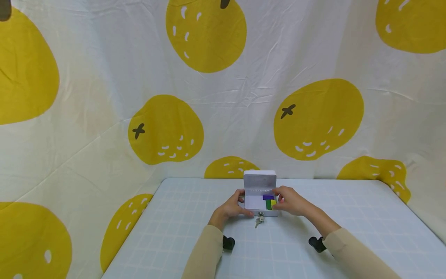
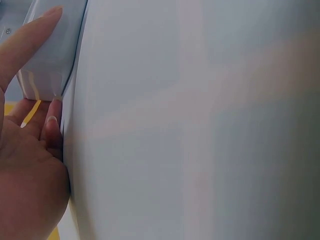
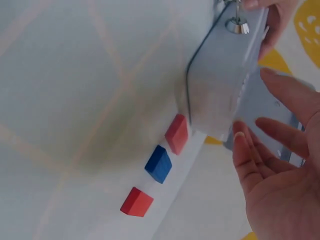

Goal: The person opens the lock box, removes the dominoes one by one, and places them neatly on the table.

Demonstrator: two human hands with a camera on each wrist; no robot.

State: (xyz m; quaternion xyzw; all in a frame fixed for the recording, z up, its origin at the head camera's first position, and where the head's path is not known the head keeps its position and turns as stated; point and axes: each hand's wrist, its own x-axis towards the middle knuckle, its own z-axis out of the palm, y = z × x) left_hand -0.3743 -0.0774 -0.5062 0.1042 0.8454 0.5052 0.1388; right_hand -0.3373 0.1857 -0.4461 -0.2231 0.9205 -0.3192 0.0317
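A small white metal cash box (image 1: 270,213) sits on the table with its lid (image 1: 259,180) raised. Inside, toward the right, lie a purple block (image 1: 268,197), a green block (image 1: 268,205) and a yellow block (image 1: 273,202). My left hand (image 1: 231,206) holds the box's left side, thumb along the front face and fingers at the side. Over the right edge hovers my right hand (image 1: 292,201), fingers spread loosely and thumb close by the yellow block; nothing shows between them. Keys (image 1: 258,221) hang from the front lock.
Beyond the box's right side, a red block (image 3: 177,134), a blue block (image 3: 159,164) and another red block (image 3: 137,202) stand in a row on the table (image 1: 167,232). Behind the table hangs a white curtain (image 1: 240,108) with yellow fruit shapes.
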